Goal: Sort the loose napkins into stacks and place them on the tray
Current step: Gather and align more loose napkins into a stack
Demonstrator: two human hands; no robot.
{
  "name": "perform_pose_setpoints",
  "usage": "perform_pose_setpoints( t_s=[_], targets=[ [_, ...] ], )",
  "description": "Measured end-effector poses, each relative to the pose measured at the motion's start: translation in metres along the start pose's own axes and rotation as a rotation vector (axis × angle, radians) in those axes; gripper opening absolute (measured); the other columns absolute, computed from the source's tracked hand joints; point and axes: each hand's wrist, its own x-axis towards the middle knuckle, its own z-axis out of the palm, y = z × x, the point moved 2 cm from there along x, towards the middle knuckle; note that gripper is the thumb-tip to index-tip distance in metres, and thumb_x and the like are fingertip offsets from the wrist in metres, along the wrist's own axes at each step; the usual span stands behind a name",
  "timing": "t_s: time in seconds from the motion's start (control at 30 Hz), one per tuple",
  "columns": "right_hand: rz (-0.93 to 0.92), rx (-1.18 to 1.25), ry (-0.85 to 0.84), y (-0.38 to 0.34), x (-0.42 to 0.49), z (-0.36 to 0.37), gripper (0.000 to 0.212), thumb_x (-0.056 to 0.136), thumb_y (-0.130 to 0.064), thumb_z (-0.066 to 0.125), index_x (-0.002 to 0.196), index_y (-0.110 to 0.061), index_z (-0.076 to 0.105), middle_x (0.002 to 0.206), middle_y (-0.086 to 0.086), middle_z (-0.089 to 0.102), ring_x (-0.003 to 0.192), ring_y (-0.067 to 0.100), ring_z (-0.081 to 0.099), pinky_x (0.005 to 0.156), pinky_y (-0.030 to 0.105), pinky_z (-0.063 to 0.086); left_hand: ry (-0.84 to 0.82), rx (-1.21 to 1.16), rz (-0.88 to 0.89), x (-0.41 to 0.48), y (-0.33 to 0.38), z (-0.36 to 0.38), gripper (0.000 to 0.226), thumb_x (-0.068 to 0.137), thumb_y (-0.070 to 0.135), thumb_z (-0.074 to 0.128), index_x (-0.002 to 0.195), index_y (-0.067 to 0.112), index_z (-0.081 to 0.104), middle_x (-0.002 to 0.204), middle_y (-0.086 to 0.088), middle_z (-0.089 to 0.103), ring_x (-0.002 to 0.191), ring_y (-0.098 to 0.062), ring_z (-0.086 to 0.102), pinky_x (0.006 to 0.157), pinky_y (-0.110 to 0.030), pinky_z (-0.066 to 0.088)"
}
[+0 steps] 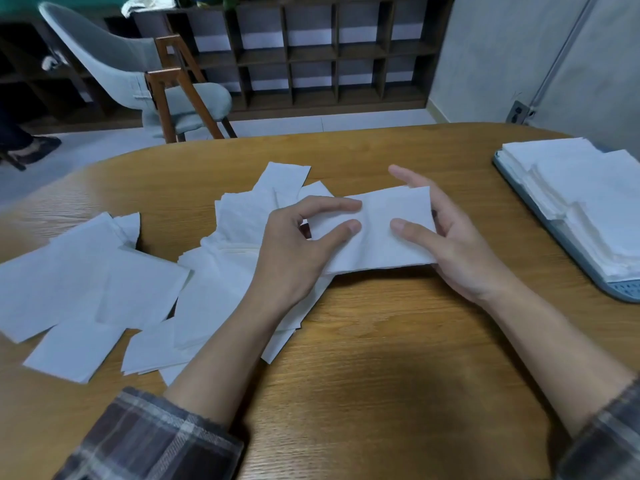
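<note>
Gripping a thin napkin stack (377, 237) between left hand (294, 254) and right hand (453, 247), thumbs on top, fingers curled round its ends, over the table (381, 341). Could fan out or shed sheets if squeezed unevenly on the way to the tray (623, 289), well right of the right hand. Might drag loose napkins (104, 289) lying left of the left hand.

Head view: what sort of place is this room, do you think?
Probably a café or office common room, though uncertain: a large wooden table, open cubby shelves along the wall, and a tray of stacked napkins. The left hand and right hand hold a napkin stack.
</note>
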Motion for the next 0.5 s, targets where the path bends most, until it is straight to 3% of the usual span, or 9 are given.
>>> perform_pose_setpoints(
  t_s=[0.13,0.23,0.33,0.37,0.43,0.5],
  targets=[
    [-0.03,0.004,0.03,-0.0011,0.0008,0.0012,0.066,0.099,-0.011,0.068,0.152,-0.045,0.047,0.138,-0.005,0.065,0.125,0.016,0.065,0.099,0.033,0.055,0.023,0.021,0.008,-0.0017,-0.0013,0.001,0.017,0.093,0.02,0.082,0.108,0.027,0.082,0.113,0.017,0.078,0.107,-0.01,0.071,0.094,-0.049,0.057],
    [-0.049,0.091,0.076,-0.0016,0.0023,-0.0034,0.075,0.094,-0.01,0.074,0.154,-0.044,0.045,0.147,0.002,0.059,0.129,0.023,0.062,0.103,0.042,0.055,0.127,0.179,0.11,-0.0036,0.0007,-0.0007,0.03,0.09,0.027,0.084,0.117,0.034,0.074,0.123,0.018,0.068,0.111,-0.002,0.064,0.087,-0.026,0.055],
    [-0.029,0.337,0.052,-0.0066,0.0017,-0.0075,0.079,0.09,-0.006,0.069,0.154,-0.046,0.044,0.135,0.005,0.066,0.123,0.027,0.067,0.091,0.035,0.059,0.034,-0.006,-0.125,-0.0008,0.0002,-0.0051,0.058,0.086,0.048,0.084,0.136,0.05,0.055,0.135,0.017,0.056,0.118,0.009,0.058,0.091,-0.013,0.052],
    [-0.016,0.36,0.045,-0.0075,0.0013,-0.0076,0.079,0.09,-0.006,0.069,0.153,-0.047,0.043,0.135,0.006,0.066,0.122,0.028,0.068,0.089,0.035,0.06,-0.055,-0.118,-0.218,-0.0004,0.0,-0.0043,0.063,0.083,0.055,0.084,0.137,0.054,0.052,0.137,0.013,0.058,0.123,0.006,0.059,0.099,-0.018,0.052],
    [0.008,0.289,0.054,-0.0057,0.0017,-0.0058,0.08,0.091,-0.006,0.068,0.152,-0.05,0.042,0.136,0.005,0.065,0.119,0.03,0.069,0.086,0.036,0.06,-0.16,-0.232,-0.288,0.0008,-0.0038,-0.0002,0.067,0.08,0.057,0.086,0.137,0.056,0.053,0.136,0.005,0.068,0.132,-0.014,0.062,0.113,-0.041,0.051],
    [0.019,0.155,0.059,-0.0015,0.0031,-0.0031,0.077,0.096,-0.005,0.066,0.149,-0.054,0.039,0.129,0.007,0.071,0.117,0.031,0.071,0.087,0.039,0.059,-0.129,-0.169,-0.226,0.0005,-0.0063,0.0015,0.063,0.085,0.042,0.087,0.138,0.051,0.054,0.126,0.005,0.075,0.121,-0.019,0.07,0.107,-0.045,0.056]
  ],
)
